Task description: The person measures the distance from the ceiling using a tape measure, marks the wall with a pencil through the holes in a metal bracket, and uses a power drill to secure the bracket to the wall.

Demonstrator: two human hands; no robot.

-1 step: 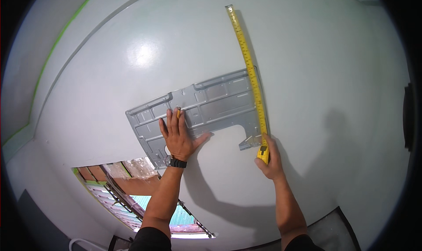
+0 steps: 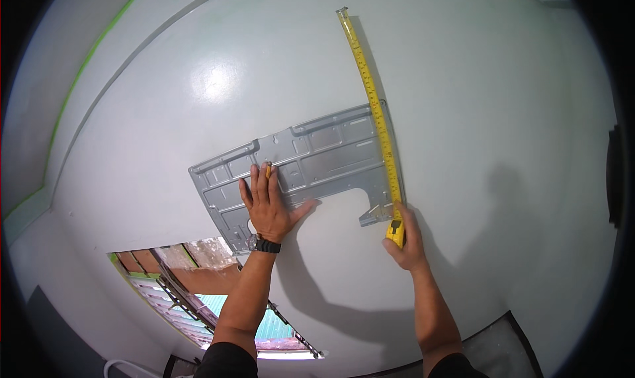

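A grey metal mounting plate (image 2: 331, 140) with pressed ribs, holes and a cut-out lower edge lies tilted against the white wall. My left hand (image 2: 268, 212) is open, pressed on the left half of the plate with its fingers stretched out and its thumb apart. Between two of its fingertips sits a short yellow stick, perhaps a pencil (image 2: 268, 171). At the plate's right edge my right hand (image 2: 409, 240) is closed round the yellow case of a tape measure (image 2: 395, 231). Its blade runs up along that edge and well past the plate's top corner.
Below and left of the plate is a window opening (image 2: 178, 272) with a frame and slats. A dark object (image 2: 614, 176) is at the far right wall. Green tape (image 2: 83, 67) lines the upper left. A dark-edged panel (image 2: 506, 348) stands at lower right.
The free upper end of the tape blade has shifted slightly left. Both hands and the plate look the same as before.
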